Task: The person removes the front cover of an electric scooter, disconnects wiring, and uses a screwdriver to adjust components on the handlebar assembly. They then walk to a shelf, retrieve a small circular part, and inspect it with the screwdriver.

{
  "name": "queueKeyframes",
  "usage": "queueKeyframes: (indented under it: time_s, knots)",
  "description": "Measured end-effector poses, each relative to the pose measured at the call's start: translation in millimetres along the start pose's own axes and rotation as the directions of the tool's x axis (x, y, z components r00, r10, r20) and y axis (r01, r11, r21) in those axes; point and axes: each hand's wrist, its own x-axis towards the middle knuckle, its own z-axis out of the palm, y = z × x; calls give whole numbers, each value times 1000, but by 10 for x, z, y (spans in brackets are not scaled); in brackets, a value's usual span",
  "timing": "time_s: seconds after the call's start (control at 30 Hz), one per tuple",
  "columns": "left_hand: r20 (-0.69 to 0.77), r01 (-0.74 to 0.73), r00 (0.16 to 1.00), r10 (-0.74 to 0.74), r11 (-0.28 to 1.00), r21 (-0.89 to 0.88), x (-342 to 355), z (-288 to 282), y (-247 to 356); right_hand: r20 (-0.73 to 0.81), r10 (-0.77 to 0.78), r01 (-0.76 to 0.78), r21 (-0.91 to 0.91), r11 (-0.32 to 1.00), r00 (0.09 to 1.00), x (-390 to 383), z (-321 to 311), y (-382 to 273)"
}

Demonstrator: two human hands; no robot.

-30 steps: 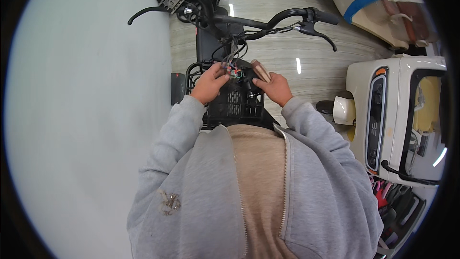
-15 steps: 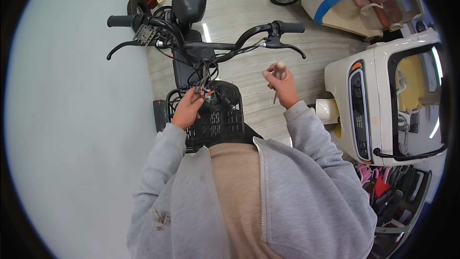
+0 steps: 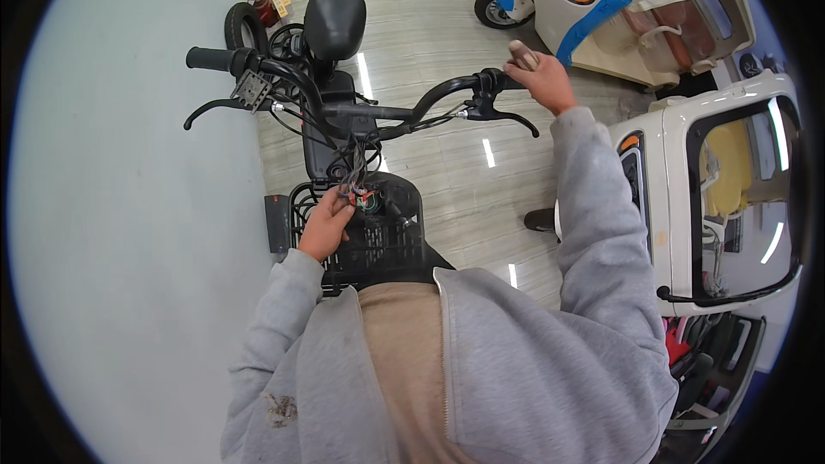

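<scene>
My left hand (image 3: 324, 225) is closed by the bundle of thin wires (image 3: 357, 179) below the handlebar, its fingertips pinching wires beside red and green connectors (image 3: 364, 199). My right hand (image 3: 548, 84) has its fingers wrapped round a screwdriver (image 3: 523, 56) whose tan handle points up and away; its shaft is hidden. That hand is at the right end of the black handlebar (image 3: 369, 112), over the grip, and it seems to touch it. A black brake lever (image 3: 514, 123) reaches out just below. The handlebar belongs to an electric bike with a black seat (image 3: 335, 24).
A black front basket (image 3: 374, 249) is close to my body. To the left stands a pale wall (image 3: 137, 206). White enclosed vehicles (image 3: 670, 163) line the right side, one with blue tape (image 3: 593, 24). A loose tyre (image 3: 245, 30) leans by the wall at the back.
My right hand has moved away and to the right with the screwdriver, from beside the basket up to the right grip. My left hand stays at the wires. The whole view has shifted slightly.
</scene>
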Motion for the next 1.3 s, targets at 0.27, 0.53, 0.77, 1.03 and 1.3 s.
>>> queueKeyframes:
  time_s: [0.27, 0.53, 0.77, 1.03, 1.3]
  knots:
    - [9, 39, 999, -39, 997, -62, -43, 38, 45, 494, 273, -150, -273, 950, 826, 635, 135, -401]
    - [24, 53, 998, -52, 996, -75, -21, 50, 49, 583, 281, -111, -310, 944, 763, 733, 156, -462]
    - [8, 65, 998, -64, 992, -110, -28, 60, 58, 562, 236, -88, -277, 957, 792, 691, 170, -423]
    - [11, 29, 1000, -28, 993, -118, -48, 93, 112, 570, 229, -63, -296, 953, 789, 704, 192, -407]
    - [14, 63, 998, -62, 991, -116, -67, 95, 112, 556, 224, -47, -314, 948, 801, 687, 243, -462]
